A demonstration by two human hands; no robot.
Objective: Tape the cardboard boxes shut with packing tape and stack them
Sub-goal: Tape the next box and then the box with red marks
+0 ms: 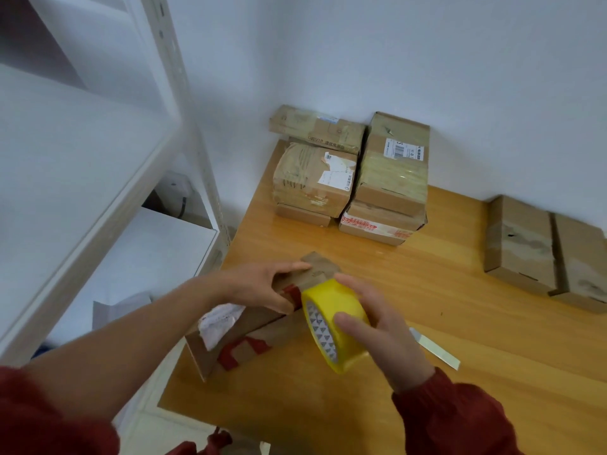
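Note:
A long cardboard box (249, 336) with red print and a torn white label lies at the near left edge of the wooden table (427, 339). My left hand (262, 285) rests on top of the box, thumb and fingers spread over its far end. My right hand (377, 326) grips a yellow roll of packing tape (331, 323) held upright against the box's right side. Taped boxes stand stacked at the back: a left stack (312, 172) and a taller right stack (391, 178).
Two flat cardboard boxes (545, 251) lie side by side at the right of the table near the wall. A white strip, perhaps a small knife (433, 348), lies on the table right of my right hand. White metal shelving (108, 178) stands at the left.

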